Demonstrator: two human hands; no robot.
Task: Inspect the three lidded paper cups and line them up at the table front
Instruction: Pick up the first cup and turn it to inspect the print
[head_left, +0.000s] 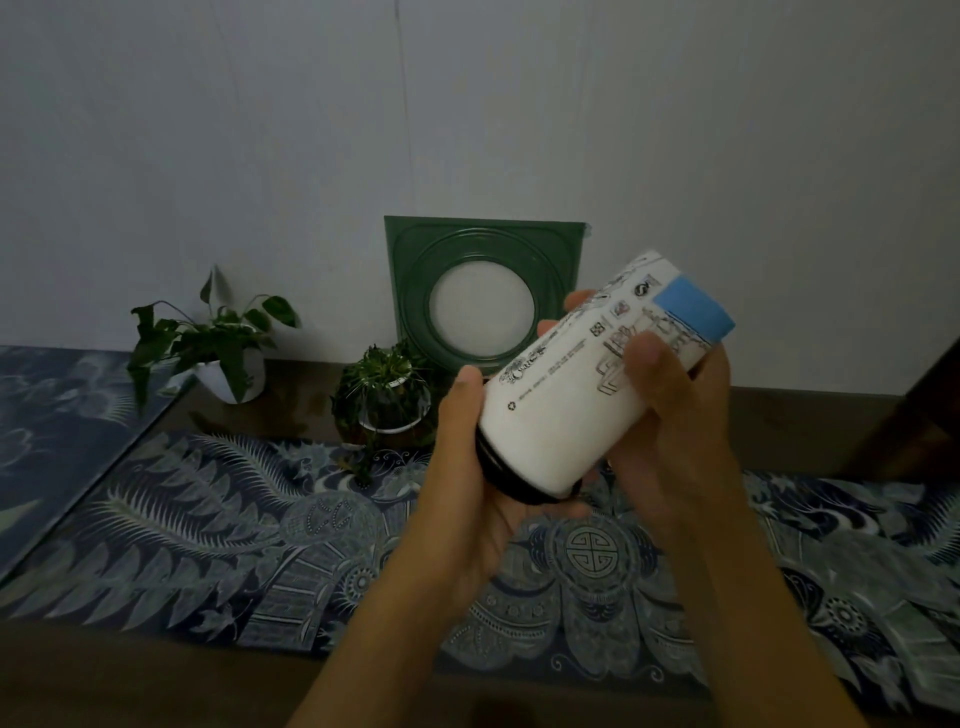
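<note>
The white paper cup (587, 384), printed with black line drawings and a blue patch near its base, is held tilted in the air above the patterned blue table runner (218, 530), its black lid (501, 475) pointing down toward the person and its base pointing up and away. The left hand (467, 499) cups the lid end, thumb lying along the cup's side and fingers curled round behind it. The right hand (670, 415) grips the cup nearer its base, thumb pressed on the printed face and fingers wrapped under. Beyond the cup, a green square plaque (415, 270) with a pale round centre leans against the wall. Left of the cup sits a small plant in a glass bowl (387, 395), and farther left a leafy plant in a white pot (223, 348).
</note>
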